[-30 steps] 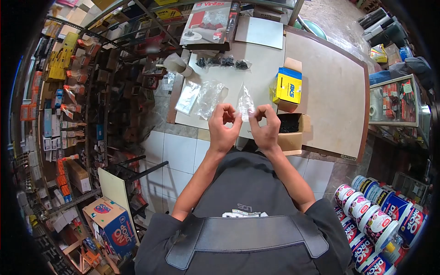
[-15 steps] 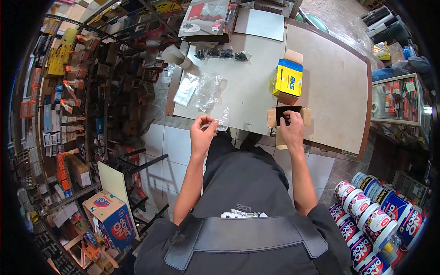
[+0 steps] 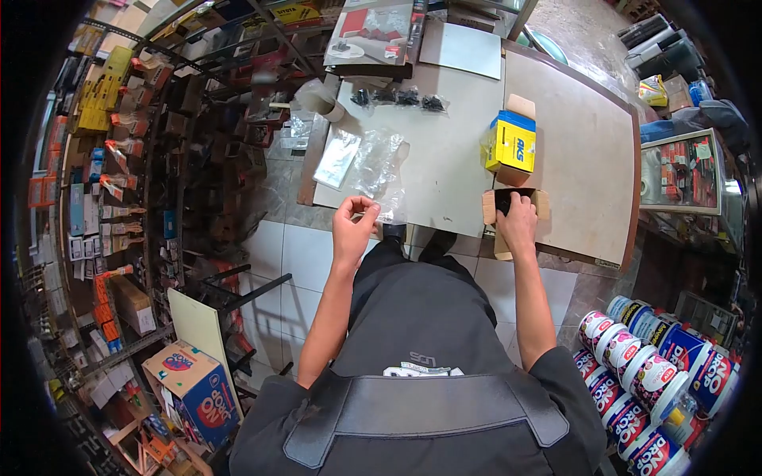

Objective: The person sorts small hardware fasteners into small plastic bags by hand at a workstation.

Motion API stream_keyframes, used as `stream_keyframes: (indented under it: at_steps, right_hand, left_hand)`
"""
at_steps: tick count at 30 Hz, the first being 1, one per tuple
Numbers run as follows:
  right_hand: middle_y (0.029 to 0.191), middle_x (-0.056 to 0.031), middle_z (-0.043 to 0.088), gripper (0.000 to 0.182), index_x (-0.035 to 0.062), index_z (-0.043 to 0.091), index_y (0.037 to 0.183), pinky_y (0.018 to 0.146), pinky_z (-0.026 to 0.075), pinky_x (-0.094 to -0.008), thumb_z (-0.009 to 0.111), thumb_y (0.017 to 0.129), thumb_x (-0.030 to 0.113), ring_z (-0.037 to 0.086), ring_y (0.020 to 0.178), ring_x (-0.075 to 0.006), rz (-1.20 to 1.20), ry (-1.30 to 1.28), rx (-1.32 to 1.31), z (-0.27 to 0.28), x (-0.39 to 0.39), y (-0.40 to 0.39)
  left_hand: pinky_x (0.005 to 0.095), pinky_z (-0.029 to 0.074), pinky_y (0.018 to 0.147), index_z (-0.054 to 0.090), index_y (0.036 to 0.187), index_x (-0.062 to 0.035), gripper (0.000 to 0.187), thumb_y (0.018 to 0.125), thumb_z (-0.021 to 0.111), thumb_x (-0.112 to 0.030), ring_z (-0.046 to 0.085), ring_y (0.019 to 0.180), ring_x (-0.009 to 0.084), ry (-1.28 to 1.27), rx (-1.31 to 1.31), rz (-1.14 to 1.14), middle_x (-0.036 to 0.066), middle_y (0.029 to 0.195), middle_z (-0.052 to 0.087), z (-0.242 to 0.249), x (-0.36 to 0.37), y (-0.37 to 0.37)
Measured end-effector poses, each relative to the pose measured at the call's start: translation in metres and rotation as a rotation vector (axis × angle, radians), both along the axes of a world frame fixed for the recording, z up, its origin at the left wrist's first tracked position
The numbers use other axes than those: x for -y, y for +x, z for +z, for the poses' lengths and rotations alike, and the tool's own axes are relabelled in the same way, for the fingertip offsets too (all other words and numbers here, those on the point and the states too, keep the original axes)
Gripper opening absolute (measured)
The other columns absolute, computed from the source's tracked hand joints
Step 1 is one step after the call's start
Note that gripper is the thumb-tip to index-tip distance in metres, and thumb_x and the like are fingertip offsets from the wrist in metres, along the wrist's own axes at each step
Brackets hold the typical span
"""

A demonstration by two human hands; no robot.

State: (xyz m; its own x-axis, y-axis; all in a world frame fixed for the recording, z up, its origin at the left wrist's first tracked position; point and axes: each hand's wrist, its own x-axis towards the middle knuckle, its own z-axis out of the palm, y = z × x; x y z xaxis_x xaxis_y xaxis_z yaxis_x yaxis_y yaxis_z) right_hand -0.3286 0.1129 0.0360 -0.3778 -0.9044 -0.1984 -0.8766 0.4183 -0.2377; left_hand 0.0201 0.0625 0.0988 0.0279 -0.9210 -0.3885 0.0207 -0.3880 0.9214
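At the table's front edge, my left hand [image 3: 353, 226] pinches a small clear plastic bag [image 3: 389, 208] between thumb and fingers. My right hand [image 3: 518, 222] reaches into an open cardboard box [image 3: 542, 204] with dark contents; its fingertips are hidden inside. Just behind that box stands a yellow and blue AKS box [image 3: 510, 148] with a raised flap. Clear plastic bags [image 3: 377, 161] and a flat pack of bags [image 3: 337, 159] lie beyond my left hand. Several small bags of black parts [image 3: 407, 96] form a row farther back.
On the table [image 3: 583, 159], a picture box [image 3: 369, 36] and a white board [image 3: 460, 49] lie at the back. A plastic cup [image 3: 321, 101] is at its left edge. Shelves [image 3: 127, 198] stand left, paint buckets [image 3: 655, 381] lower right, a glass case [image 3: 683, 170] right.
The view has shifted, so the table and its items appear slightly to the right. My right hand's fingers are lower in the box. My left hand keeps its pinch on the bag.
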Motion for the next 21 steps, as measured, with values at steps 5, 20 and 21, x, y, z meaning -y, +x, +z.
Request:
stream_keyframes:
  at_steps: [5, 20, 21]
  right_hand:
    - [0.119, -0.0221, 0.059, 0.057, 0.0006, 0.057, 0.122, 0.095, 0.051, -0.0509, 0.079, 0.079, 0.03, 0.058, 0.113, -0.0409, -0.052, 0.026, -0.086, -0.008, 0.0, 0.004]
    - [0.111, -0.023, 0.062, 0.057, -0.0002, 0.061, 0.117, 0.093, 0.052, -0.0485, 0.084, 0.071, 0.025, 0.061, 0.107, -0.041, -0.091, 0.031, -0.04, -0.008, 0.004, 0.001]
    - [0.113, -0.0222, 0.061, 0.057, 0.0, 0.06, 0.118, 0.095, 0.051, -0.0492, 0.085, 0.073, 0.024, 0.06, 0.11, -0.041, -0.089, 0.05, -0.092, -0.007, 0.005, 0.003]
  left_hand:
    - [0.0234, 0.049, 0.059, 0.063, 0.097, -0.0027, 0.012, 0.09, 0.072, -0.008, 0.058, 0.069, 0.0078, -0.011, -0.017, 0.016, 0.002, 0.091, 0.062, 0.004, 0.007, 0.025]
    - [0.0247, 0.048, 0.058, 0.061, 0.096, -0.002, 0.011, 0.091, 0.07, -0.006, 0.057, 0.067, 0.0084, -0.039, -0.049, 0.092, 0.003, 0.089, 0.06, -0.002, 0.012, 0.064]
    - [0.0247, 0.048, 0.058, 0.061, 0.096, -0.002, 0.011, 0.091, 0.07, -0.006, 0.057, 0.066, 0.0084, -0.031, -0.049, 0.096, 0.003, 0.089, 0.06, -0.003, 0.011, 0.065]
